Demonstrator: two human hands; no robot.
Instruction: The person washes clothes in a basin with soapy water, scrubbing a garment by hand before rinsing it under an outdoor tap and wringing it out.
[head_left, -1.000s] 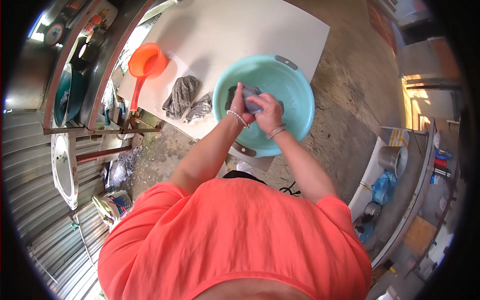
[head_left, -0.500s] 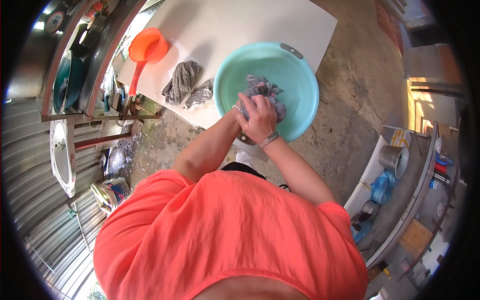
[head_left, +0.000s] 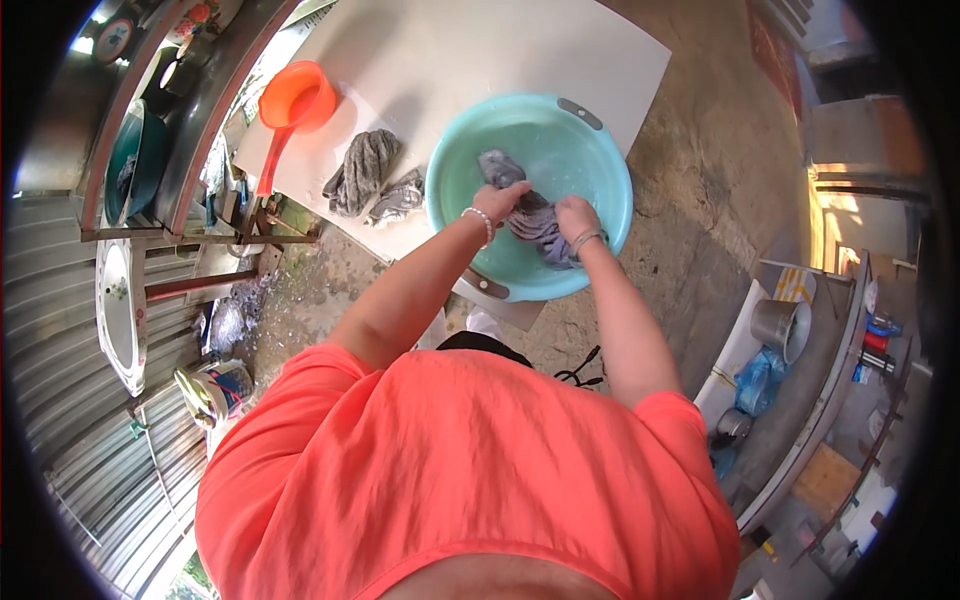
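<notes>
A wet grey-purple cloth (head_left: 540,228) is stretched between my two hands inside a round turquoise basin (head_left: 610,170). My left hand (head_left: 500,200), with a beaded bracelet at its wrist, grips the cloth near its darker upper end. Closed round the other side of it is my right hand (head_left: 577,218), a metal bangle on that wrist. One end of the cloth hangs past the right hand toward the basin's near wall. Shallow water seems to lie in the basin. To the left, a twisted grey cloth (head_left: 362,172) and a smaller grey-white cloth (head_left: 398,198) rest on a white board.
An orange long-handled dipper (head_left: 298,98) stands on the white board (head_left: 470,45) at the far left. Metal shelving (head_left: 190,130) rises along the left side. At right, a low ledge holds a metal pot (head_left: 778,328) and a blue plastic bag (head_left: 760,380). Concrete floor surrounds the board.
My hands, close together over the bunched cloth before, have moved apart. The right hand has shifted right, and the cloth is now drawn out between them.
</notes>
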